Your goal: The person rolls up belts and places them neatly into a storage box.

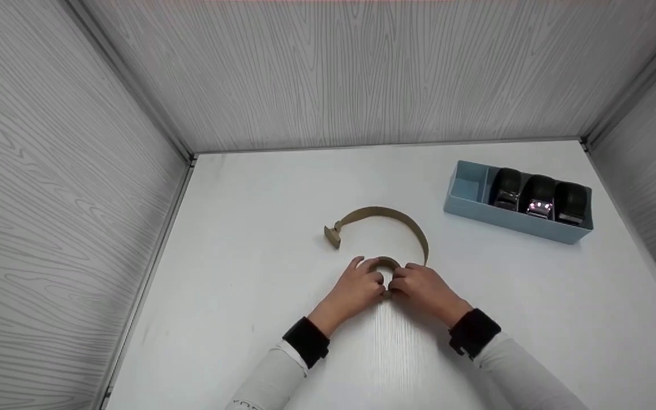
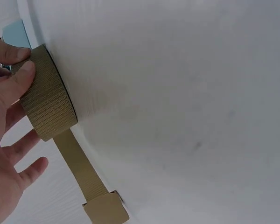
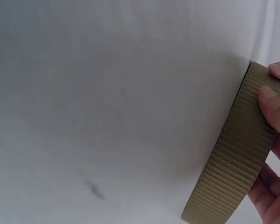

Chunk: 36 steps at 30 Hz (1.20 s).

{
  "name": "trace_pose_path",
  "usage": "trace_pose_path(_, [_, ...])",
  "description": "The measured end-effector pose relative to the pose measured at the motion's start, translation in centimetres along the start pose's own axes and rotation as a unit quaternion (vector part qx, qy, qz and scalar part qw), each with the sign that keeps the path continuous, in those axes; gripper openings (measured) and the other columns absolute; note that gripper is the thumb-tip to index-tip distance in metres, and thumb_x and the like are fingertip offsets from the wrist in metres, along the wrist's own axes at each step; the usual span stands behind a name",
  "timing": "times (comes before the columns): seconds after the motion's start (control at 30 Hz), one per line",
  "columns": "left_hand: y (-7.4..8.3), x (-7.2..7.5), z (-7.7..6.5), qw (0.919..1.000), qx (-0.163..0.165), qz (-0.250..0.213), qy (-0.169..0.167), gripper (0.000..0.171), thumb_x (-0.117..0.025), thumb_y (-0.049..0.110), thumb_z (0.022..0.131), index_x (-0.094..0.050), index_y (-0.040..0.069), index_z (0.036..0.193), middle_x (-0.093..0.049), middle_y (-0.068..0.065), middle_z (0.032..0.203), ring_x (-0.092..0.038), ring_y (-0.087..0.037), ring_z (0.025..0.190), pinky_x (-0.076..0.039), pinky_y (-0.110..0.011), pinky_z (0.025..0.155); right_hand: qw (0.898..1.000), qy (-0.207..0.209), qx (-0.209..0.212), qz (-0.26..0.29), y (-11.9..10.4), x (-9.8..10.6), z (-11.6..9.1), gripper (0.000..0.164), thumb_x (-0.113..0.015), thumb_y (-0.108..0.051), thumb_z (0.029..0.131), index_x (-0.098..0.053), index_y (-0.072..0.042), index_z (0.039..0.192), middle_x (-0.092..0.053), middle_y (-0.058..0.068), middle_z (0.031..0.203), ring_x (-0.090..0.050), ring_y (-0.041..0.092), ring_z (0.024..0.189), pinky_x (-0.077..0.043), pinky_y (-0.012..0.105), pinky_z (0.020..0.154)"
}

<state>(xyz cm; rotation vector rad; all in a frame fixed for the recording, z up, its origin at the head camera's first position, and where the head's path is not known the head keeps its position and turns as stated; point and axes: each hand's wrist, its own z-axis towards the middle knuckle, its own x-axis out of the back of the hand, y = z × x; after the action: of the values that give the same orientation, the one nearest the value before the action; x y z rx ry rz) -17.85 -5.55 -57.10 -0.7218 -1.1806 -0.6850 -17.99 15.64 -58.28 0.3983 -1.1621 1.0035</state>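
A khaki webbing belt (image 1: 388,212) stands on its edge on the table, curving from a flat buckle (image 1: 332,236) round to both hands. My left hand (image 1: 356,287) pinches the looped near part of the belt between thumb and fingers. From the other side my right hand (image 1: 423,287) grips the same part, close to the left one. In the left wrist view the ribbed strap (image 2: 51,102) bends under the thumb, and the khaki buckle (image 2: 107,208) shows beyond. The right wrist view has the thumb pressed on the strap (image 3: 228,158). Fingers partly hide the belt's inner end.
At the back right of the white table (image 1: 248,228) sits a light blue divided box (image 1: 510,222). Three dark rolled belts (image 1: 538,191) with shiny buckles fill its right compartments; its left compartment holds nothing. Grey wood-grain panels (image 1: 328,74) enclose the back and sides.
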Motion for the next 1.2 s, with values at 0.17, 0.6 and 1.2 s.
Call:
trace_pose_path(0.17, [-0.9,0.0,-0.1,0.9992,-0.021,-0.032,-0.010,0.015,-0.066,0.020,0.091,-0.079,0.024,0.085,-0.070,0.012,0.100,-0.050,-0.025,0.128,-0.038,-0.047,0.103,1.000,-0.015,0.004,0.015,1.1,0.6,-0.2,0.017,-0.080,-0.007,0.077,-0.076,-0.014,0.092,-0.067,0.001,0.099,-0.063,0.017,0.085,-0.047,0.035,0.074])
trace_pose_path(0.6, [-1.1,-0.1,-0.3,0.9984,-0.004,-0.049,-0.028,0.009,-0.073,0.027,0.087,-0.077,0.021,0.093,-0.068,0.005,0.105,-0.047,-0.020,0.131,-0.036,-0.046,0.106,0.999,0.011,0.037,-0.023,0.9,0.2,-0.1,0.008,-0.077,-0.010,0.077,-0.076,-0.015,0.084,-0.064,0.001,0.085,-0.055,0.020,0.073,-0.045,0.032,0.064])
trace_pose_path(1.2, [-0.9,-0.4,-0.3,0.9979,-0.008,-0.061,-0.020,0.015,-0.072,0.034,0.087,-0.076,0.019,0.091,-0.066,0.004,0.108,-0.048,-0.019,0.130,-0.038,-0.045,0.104,0.999,-0.022,0.006,0.033,1.4,0.8,0.0,0.011,-0.084,-0.014,0.073,-0.074,-0.013,0.079,-0.064,-0.002,0.079,-0.057,0.017,0.073,-0.047,0.033,0.066])
